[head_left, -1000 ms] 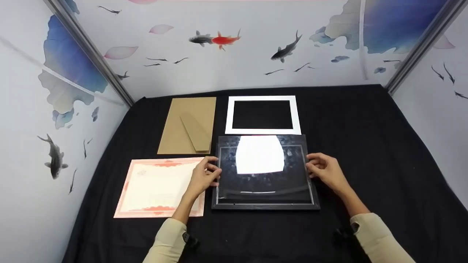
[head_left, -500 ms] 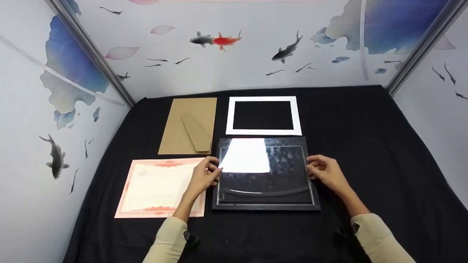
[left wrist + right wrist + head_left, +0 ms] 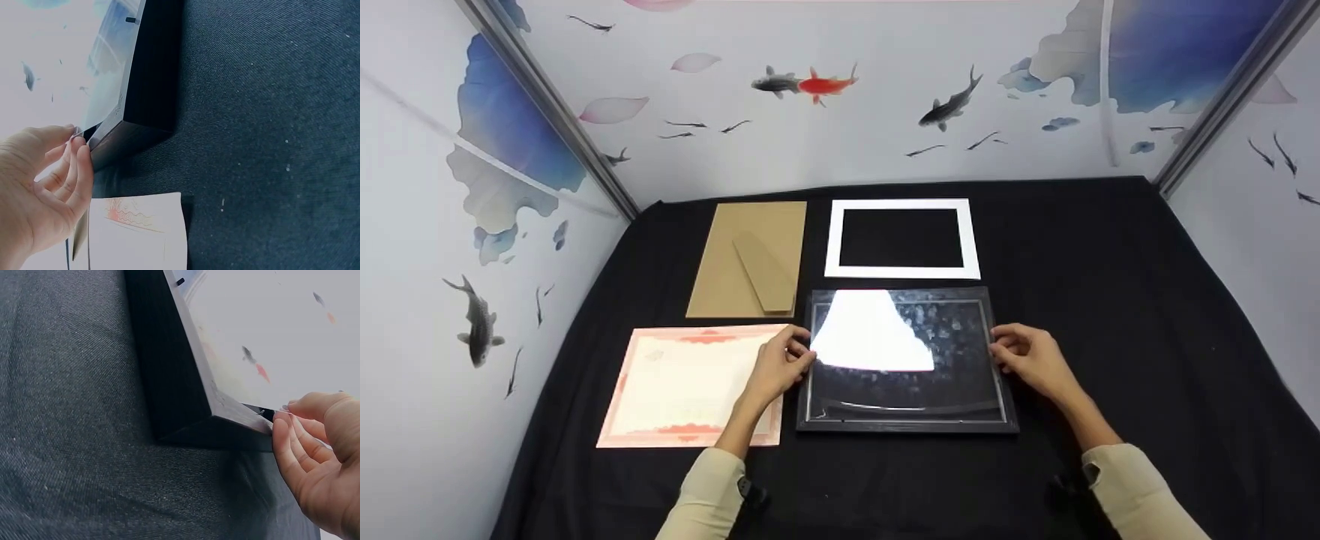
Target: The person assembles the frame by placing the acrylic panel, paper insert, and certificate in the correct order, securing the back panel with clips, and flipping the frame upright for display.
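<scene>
A black picture frame (image 3: 907,427) lies on the black cloth with its hollow back facing up. Over it is a clear, shiny sheet (image 3: 900,382), bowed a little and reflecting a bright white patch. My left hand (image 3: 777,364) pinches the sheet's left edge between thumb and fingers, right at the frame's side. On the opposite side, my right hand (image 3: 1035,361) pinches the right edge the same way. Both wrist views show the sheet's edge between thumb and fingertips, close over the frame's opening (image 3: 90,132), with fingers at the frame's outer edge (image 3: 247,424).
A certificate with a red border (image 3: 682,382) lies left of the frame, partly behind my left hand. Beyond it is a brown backing board (image 3: 720,262) with a stand leg. A white mat (image 3: 836,240) lies behind the frame. Printed panels (image 3: 870,150) enclose the table.
The sheet's far edge has come slightly nearer and sits lower over the frame, and its bright reflection has shifted left and changed shape. Both hands keep their pinch, dropping slightly.
</scene>
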The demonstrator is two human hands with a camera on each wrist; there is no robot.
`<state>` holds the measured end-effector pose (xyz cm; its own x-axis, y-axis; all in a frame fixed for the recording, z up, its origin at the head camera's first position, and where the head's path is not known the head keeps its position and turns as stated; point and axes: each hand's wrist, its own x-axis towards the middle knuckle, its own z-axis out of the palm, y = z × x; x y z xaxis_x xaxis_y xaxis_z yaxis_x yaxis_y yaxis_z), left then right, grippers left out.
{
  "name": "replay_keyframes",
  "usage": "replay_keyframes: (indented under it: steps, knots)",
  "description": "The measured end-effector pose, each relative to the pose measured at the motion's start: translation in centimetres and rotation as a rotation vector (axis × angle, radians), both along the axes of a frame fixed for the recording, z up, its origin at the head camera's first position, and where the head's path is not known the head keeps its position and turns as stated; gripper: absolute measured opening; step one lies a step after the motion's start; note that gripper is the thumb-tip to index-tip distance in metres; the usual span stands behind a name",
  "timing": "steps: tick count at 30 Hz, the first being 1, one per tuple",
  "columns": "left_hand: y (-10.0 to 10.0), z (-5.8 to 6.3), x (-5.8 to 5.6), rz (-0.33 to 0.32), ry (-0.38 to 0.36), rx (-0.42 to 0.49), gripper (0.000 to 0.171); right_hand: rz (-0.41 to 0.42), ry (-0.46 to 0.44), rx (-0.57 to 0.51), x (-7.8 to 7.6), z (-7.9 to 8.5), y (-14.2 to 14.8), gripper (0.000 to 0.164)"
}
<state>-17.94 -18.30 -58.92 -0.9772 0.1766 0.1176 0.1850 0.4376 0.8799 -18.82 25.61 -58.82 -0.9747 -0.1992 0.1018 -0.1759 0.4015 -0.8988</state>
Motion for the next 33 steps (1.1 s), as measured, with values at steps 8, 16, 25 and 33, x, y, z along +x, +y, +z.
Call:
replay_keyframes:
  steps: [8,16,25,33]
  knots:
    - [-0.1,-0.1,-0.1,0.002,0.065,-0.050,0.025,-0.003,0.048,0.122,0.0,0.3,-0.1,0.023]
    - [0.0,-0.1,-0.2,0.008,0.096,-0.110,0.024,0.007,0.077,0.244,-0.2,0.4,0.0,0.023]
    - [0.2,0.0,-0.4,0.022,0.063,-0.115,0.028,0.037,0.008,0.294,-0.7,1.3,0.1,0.023]
    - [0.0,0.0,-0.3,0.006,0.071,-0.141,0.024,0.090,0.007,0.317,-1.0,1.7,0.1,0.022]
